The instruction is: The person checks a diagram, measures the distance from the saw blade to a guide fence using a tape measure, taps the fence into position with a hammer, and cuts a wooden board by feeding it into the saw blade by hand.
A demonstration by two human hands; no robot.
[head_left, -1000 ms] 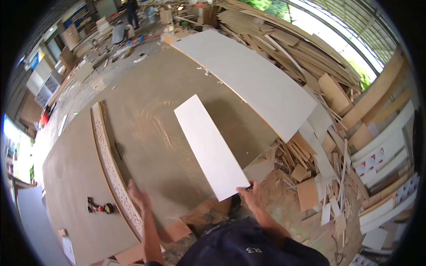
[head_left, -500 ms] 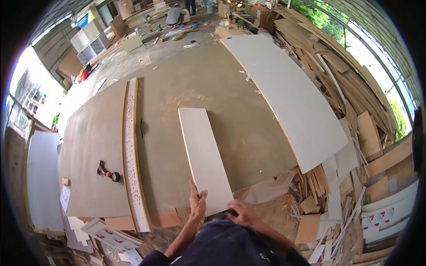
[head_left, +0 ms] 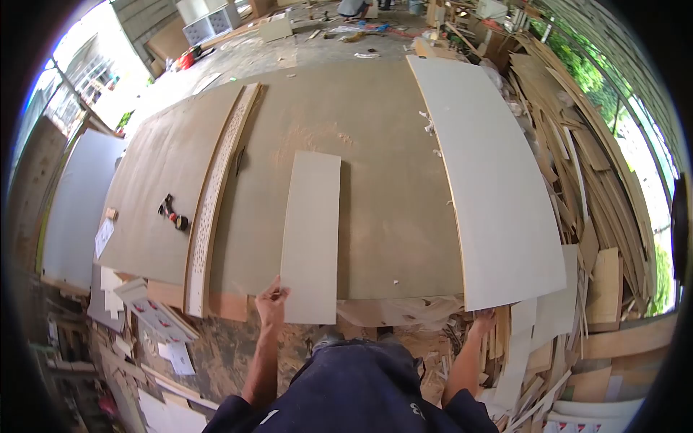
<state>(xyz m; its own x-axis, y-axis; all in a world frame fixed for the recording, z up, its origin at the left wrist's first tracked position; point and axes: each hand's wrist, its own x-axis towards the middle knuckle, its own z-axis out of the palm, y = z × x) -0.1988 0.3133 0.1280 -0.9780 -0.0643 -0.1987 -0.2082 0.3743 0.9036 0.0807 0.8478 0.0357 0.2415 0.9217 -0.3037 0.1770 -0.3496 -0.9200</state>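
A narrow pale panel (head_left: 312,238) lies lengthwise on the large brown board (head_left: 393,224). My left hand (head_left: 271,304) is at the lower left edge of this panel, with its index finger and thumb apart. A large white panel (head_left: 498,195) covers the right side of the board. At its near edge my right hand (head_left: 485,319) grips the panel, its fingertips partly hidden by the edge. To the left, a long strip dotted with holes or marks (head_left: 222,180) lies across the board. A black and red tool (head_left: 173,214) rests beyond it.
Stacked wood offcuts (head_left: 599,173) line the right side. A white sheet (head_left: 83,202) stands at the far left. Scraps and sawdust cover the ground near my feet. In the back, a person (head_left: 352,9) crouches among loose items, near a white cabinet (head_left: 211,27).
My right hand has left the narrow panel's near end and moved right to the large white panel. The narrow panel now lies straighter in view. The camera view has turned and tilted down.
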